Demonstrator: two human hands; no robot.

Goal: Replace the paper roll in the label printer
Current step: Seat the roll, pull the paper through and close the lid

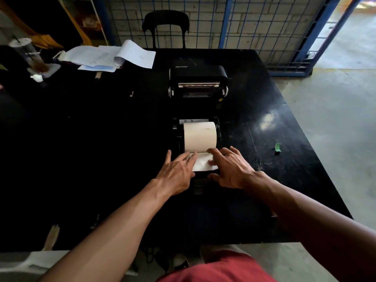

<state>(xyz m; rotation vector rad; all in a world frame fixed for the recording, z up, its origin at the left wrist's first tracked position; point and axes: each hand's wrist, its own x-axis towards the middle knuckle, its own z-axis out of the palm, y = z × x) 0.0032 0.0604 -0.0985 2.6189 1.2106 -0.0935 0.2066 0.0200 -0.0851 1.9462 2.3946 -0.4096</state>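
A black label printer (198,78) stands in the middle of the black table (101,139), its lid tipped up and back. A cream paper roll (200,137) lies in the open bay. Its loose white end (203,162) runs toward me over the printer's front. My left hand (176,171) lies with straight fingers on the left part of that strip. My right hand (230,168) lies spread on the right part, fingertips pressing the paper, thumb at the front edge.
Loose papers (114,57) lie at the back left beside a plastic drink cup (30,55). A black chair (165,27) stands behind the table against a blue wire fence. A small green scrap (277,147) lies at the right. The table's right edge drops to concrete floor.
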